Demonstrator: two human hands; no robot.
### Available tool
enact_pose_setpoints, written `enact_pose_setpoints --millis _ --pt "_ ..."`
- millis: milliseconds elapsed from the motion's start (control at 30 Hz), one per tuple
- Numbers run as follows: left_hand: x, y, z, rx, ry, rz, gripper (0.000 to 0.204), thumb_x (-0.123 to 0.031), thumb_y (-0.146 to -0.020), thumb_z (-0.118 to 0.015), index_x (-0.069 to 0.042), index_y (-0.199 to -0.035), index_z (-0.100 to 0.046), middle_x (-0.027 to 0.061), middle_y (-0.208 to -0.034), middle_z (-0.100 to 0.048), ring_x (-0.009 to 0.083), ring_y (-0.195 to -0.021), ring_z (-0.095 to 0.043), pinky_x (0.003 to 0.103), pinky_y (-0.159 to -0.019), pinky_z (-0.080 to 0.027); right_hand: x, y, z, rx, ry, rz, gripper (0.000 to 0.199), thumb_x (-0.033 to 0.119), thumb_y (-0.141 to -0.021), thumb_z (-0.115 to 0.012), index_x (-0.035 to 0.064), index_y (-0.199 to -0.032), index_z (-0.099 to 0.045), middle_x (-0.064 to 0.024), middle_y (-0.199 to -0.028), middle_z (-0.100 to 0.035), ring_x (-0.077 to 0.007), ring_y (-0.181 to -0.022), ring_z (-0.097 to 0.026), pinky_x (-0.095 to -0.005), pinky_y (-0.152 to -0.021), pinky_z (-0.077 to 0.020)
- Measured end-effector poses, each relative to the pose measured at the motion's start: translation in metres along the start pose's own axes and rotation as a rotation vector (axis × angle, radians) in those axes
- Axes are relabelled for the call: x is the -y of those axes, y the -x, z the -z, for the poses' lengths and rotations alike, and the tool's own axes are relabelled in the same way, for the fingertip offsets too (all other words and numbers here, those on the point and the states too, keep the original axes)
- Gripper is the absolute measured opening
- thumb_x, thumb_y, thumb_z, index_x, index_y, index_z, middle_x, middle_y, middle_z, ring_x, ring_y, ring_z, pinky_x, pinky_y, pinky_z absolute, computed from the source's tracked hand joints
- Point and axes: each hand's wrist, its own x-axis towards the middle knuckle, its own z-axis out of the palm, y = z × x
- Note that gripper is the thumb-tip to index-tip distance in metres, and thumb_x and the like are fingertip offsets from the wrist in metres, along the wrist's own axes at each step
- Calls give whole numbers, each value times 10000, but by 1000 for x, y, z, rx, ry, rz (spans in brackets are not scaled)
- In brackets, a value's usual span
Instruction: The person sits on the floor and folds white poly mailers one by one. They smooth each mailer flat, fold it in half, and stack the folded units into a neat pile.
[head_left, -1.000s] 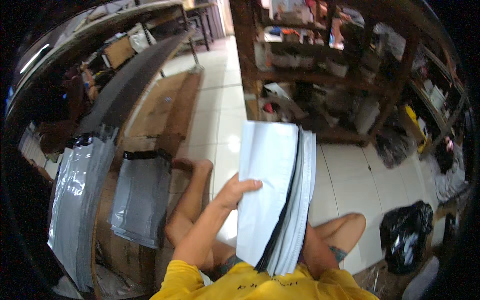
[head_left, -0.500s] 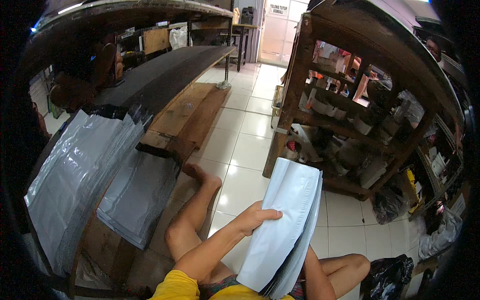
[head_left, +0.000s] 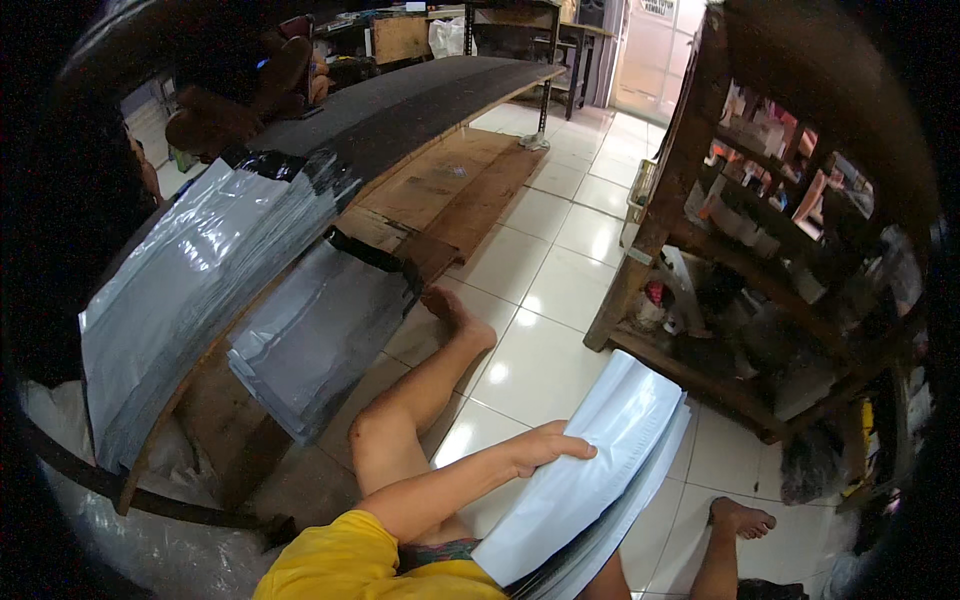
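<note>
My left hand (head_left: 552, 449) is closed over the left edge of a folded stack of white plastic mailing bags (head_left: 610, 450), its thumb lying on top. The stack is tilted above my lap, with dark layers showing along its lower right side. Behind the stack, my right hand is hidden; a bit of skin beside its lower edge may be my right forearm. To the left, a thick pile of silvery-grey plastic bags (head_left: 185, 265) lies on the long bench. A smaller pile of grey bags (head_left: 315, 325) rests on the lower wooden shelf, near my left leg.
The dark-topped long bench (head_left: 400, 105) runs away on the left, above a low wooden board (head_left: 490, 180). At right stands a dark wooden shelf rack (head_left: 650, 260) with assorted items. White floor tiles (head_left: 545, 360) lie between. My bare foot (head_left: 742, 517) is at lower right.
The view has swung left, so bench and piles appear further right. The bag stack has tilted more to the right, still in my left hand. My right forearm has mostly gone behind it.
</note>
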Motion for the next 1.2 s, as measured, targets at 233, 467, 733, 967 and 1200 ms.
enact_pose_setpoints --millis 233,467,733,967,1200 --pt "39 -39 64 -328 -104 199 491 -169 -817 -765 56 -1224 -605 149 -1074 -707 256 -956 -699 392 -894 -562 47 41 63 -72 138 13 495 228 -857 -786 -6 -1247 -591 -129 -1028 -708 -234 -890 -677 -389 -757 -567" --pt "177 -169 87 -441 -777 217 582 -212 -824 -745 75 -1291 -548 242 -1156 -654 352 -984 -664 441 -892 -539 -64 -28 119 -224 269 -51 606 217 -852 -762 -66 -1336 -534 -183 -1122 -692 -267 -1008 -664 -411 -913 -527" --pt "180 -169 -17 -597 -1538 -298 823 -428 -818 -718 81 -1403 -443 318 -1386 -464 471 -1271 -434 573 -1089 -316 -51 -23 114 -47 -195 -41 685 258 -804 -809 -84 -1334 -542 -214 -1194 -673 -303 -1047 -661 -398 -940 -521" --pt "208 -191 -88 -510 -1467 167 1297 -654 -720 -773 54 -1569 -94 462 -1537 -120 595 -1471 -36 655 -1182 -45 -60 -31 114 -60 -162 -78 509 224 -817 -808 -72 -1198 -649 -172 -1065 -725 -250 -939 -692 -380 -869 -542" --pt "231 -205 -92 -609 -1694 -31 1148 -310 -706 -819 8 -1572 -135 363 -1448 -382 543 -1365 -341 654 -1110 -297 -92 -50 111 -131 9 46 509 207 -833 -788 -72 -1226 -623 -177 -1120 -706 -251 -981 -671 -372 -912 -520"
